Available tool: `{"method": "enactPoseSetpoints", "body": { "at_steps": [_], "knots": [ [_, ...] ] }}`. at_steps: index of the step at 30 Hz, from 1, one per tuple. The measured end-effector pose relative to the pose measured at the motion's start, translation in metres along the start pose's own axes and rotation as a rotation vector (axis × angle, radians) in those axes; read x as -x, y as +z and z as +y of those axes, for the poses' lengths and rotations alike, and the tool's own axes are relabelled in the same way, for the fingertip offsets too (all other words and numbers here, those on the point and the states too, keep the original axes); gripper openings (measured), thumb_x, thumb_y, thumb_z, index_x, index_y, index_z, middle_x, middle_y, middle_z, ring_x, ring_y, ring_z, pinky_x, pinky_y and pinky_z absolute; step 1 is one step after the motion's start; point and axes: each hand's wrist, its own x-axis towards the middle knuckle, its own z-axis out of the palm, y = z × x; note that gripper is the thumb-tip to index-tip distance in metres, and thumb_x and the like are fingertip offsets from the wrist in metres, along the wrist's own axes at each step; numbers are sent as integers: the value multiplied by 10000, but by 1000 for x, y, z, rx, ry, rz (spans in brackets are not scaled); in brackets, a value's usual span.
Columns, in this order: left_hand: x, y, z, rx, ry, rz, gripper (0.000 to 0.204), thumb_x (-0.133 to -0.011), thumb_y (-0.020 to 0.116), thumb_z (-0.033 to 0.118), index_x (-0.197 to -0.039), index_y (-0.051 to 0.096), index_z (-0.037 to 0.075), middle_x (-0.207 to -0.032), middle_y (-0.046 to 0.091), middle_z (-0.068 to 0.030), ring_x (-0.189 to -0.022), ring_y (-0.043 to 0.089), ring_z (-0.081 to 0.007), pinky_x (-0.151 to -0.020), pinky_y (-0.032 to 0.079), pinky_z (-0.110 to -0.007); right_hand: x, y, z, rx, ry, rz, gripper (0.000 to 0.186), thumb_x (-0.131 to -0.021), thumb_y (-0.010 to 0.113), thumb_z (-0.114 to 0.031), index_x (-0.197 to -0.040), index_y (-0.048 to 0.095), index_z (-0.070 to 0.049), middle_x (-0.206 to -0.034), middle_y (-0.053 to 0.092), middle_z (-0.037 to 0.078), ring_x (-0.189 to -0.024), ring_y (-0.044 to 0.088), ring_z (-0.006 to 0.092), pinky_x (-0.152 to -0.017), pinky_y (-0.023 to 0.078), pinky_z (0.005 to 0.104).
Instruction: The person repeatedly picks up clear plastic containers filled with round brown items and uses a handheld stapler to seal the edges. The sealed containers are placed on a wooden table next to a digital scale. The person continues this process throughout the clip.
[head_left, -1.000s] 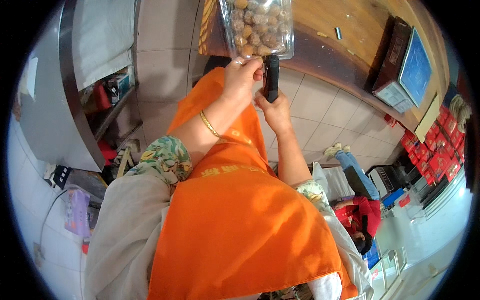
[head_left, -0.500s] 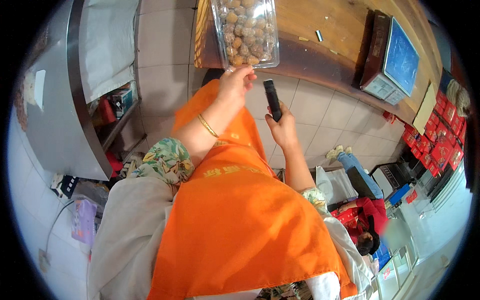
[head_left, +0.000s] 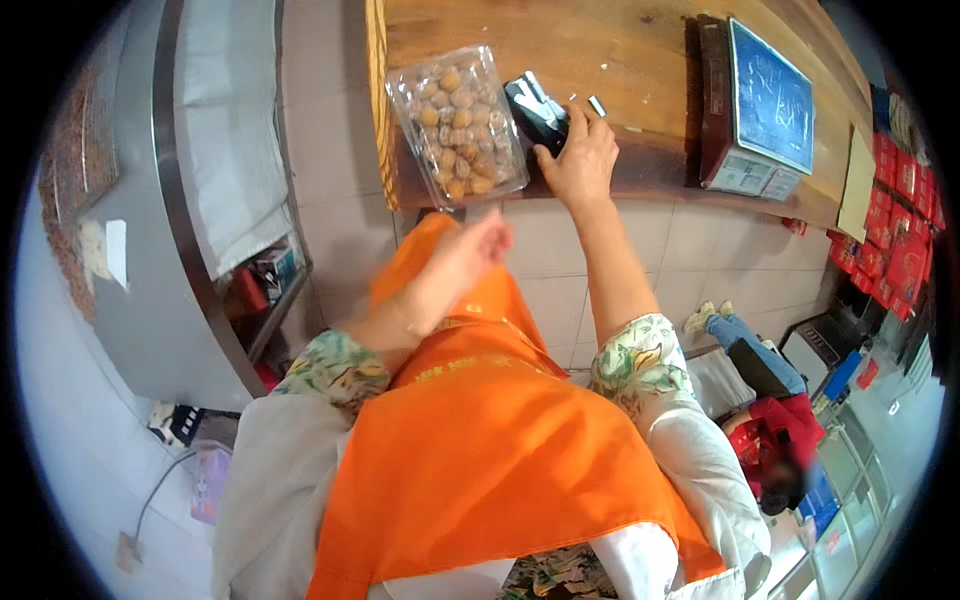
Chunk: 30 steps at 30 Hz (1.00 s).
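A clear plastic box point(head_left: 458, 125) of round brown balls, some of them pale-dusted, lies slightly turned at the left front corner of the wooden table. To its right on the tabletop is a black tool with shiny silver parts, which looks like a stapler point(head_left: 537, 110). My right hand point(head_left: 585, 160) reaches over the table edge, palm down, with thumb and index finger at the stapler's near end. In front of the orange apron, short of the table edge, my left hand point(head_left: 465, 255) is blurred by motion. No object shows in it, and its fingers are smeared.
A scale with a blue top point(head_left: 770, 95) stands on the wooden table point(head_left: 650, 60) at right. Small scraps and a small silver-and-black piece point(head_left: 597, 106) lie nearby. Red packages point(head_left: 885, 225) are stacked at far right. A metal counter point(head_left: 200, 320) is at left. A person in red point(head_left: 790, 430) sits at lower right.
My right hand has carried the stapler from above the floor onto the table, right of the box. My left hand has left the box and drawn back. The box appears lower and turned in view.
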Motion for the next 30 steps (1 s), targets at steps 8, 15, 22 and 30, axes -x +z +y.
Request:
{"method": "enactPoseSetpoints", "body": {
  "at_steps": [8, 15, 22, 30],
  "knots": [
    [19, -28, 72, -587, 764, 368, 257, -832, 548, 220, -988, 469, 31, -972, 509, -69, -863, 504, -125, -721, 422, -246, 24, -5, -48, -447, -7, -181, 395, -750, 596, -122, -1086, 458, 34, -993, 503, 209, -938, 476, 356, -825, 398, 402],
    [-10, -13, 96, -591, 870, 230, 260, -812, 578, 85, -996, 399, 44, -898, 453, -40, -818, 478, -114, -699, 416, -233, 15, 27, -51, -687, 298, -405, 471, -725, 648, -248, -1072, 469, 15, -989, 494, 216, -942, 485, 355, -823, 402, 391],
    [8, -7, 91, -535, 772, 168, 278, -795, 550, -25, -968, 359, 79, -952, 445, -56, -812, 445, -103, -695, 414, -231, 28, 6, -48, -946, 350, -484, 561, -719, 670, -197, -1172, 381, -34, -1041, 497, 140, -959, 499, 254, -806, 411, 348],
    [56, 108, 85, -615, 679, -100, 308, -818, 525, -17, -1042, 334, 73, -1069, 454, -83, -888, 472, -111, -726, 422, -221, 10, -89, 5, -1424, 441, -451, 806, -730, 654, -101, -1374, 169, -107, -1400, 196, 120, -1260, 225, 202, -995, 252, 319]
  ]
}}
